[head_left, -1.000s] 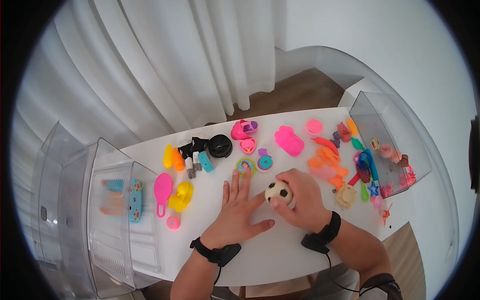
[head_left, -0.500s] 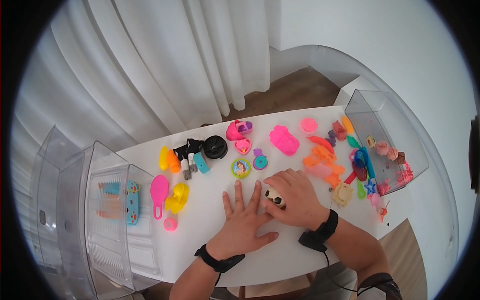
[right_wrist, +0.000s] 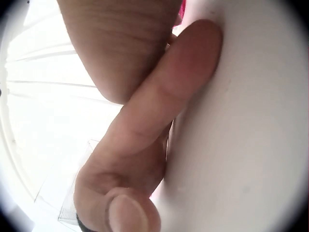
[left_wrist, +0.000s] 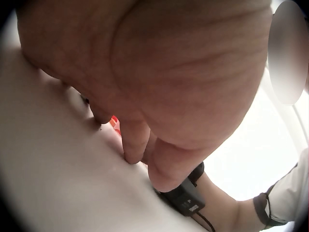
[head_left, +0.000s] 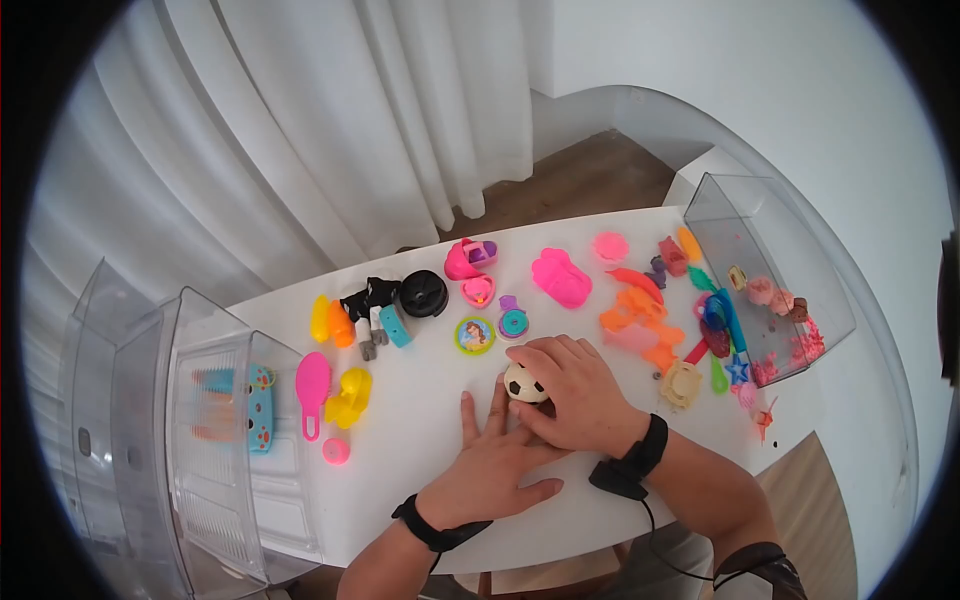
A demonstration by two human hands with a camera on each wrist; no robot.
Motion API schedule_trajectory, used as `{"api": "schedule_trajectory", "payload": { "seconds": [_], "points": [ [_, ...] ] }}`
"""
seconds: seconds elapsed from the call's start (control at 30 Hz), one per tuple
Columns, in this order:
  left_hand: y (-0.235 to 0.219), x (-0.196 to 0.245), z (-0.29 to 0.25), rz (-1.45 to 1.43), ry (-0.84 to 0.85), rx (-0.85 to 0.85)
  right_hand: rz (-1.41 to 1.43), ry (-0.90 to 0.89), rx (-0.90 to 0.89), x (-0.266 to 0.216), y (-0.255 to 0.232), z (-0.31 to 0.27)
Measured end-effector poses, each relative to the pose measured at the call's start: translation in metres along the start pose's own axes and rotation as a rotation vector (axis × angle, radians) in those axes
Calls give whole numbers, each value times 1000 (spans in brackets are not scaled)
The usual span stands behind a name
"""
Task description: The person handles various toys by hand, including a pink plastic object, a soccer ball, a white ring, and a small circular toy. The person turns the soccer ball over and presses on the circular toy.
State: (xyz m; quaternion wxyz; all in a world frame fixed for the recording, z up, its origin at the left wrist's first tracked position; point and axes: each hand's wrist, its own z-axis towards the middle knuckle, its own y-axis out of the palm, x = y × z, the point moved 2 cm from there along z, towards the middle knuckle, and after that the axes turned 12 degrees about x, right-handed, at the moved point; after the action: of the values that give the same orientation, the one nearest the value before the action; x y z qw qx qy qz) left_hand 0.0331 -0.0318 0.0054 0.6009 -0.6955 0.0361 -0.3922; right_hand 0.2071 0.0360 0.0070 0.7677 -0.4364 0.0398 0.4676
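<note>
Left hand (head_left: 487, 469): lay palm down at seven o'clock from the ball, open, its visible fingers straight on the white table (head_left: 418, 405), others hidden beneath the right hand.
Right hand (head_left: 580, 398): reached in from between three and four o'clock, thumb and forefinger curled round the ball, gripping it.
Soccer ball (head_left: 523, 385): sat in that grip beside the left fingertips; whether it touched them could not be told.
Step in hand: judged to be positioning the gripped ball against the spread left fingers.
Next move: called for a light, steady right grip and flat left fingers, so the ball could be guided without slipping.
Picture disc (head_left: 475, 336): lay towards eleven o'clock.
Teal round toy (head_left: 514, 323): near twelve.
Pink mould (head_left: 561, 279): farther, at one.
Clear bin (head_left: 775, 225): well apart, at two.
</note>
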Motion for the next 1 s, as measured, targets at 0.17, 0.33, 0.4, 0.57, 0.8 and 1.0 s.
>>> {"api": "schedule_trajectory", "payload": {
  "seconds": [0.17,0.33,0.4,0.57,0.8,1.0],
  "points": [
    [3,0,2,-151,75,-64,43,16,103,-8,-4,7],
    [10,5,2,-215,162,-29,14,-35,-107,-6,6,0],
    [12,3,2,-190,160,-39,23,-19,-77,-8,5,4],
    [13,4,4,-361,271,100,113,-57,-2,-20,4,10],
    [14,5,5,-350,287,153,91,-11,-88,-17,11,4],
    [19,4,2,-215,217,72,59,14,58,-19,4,7]
  ]
}}
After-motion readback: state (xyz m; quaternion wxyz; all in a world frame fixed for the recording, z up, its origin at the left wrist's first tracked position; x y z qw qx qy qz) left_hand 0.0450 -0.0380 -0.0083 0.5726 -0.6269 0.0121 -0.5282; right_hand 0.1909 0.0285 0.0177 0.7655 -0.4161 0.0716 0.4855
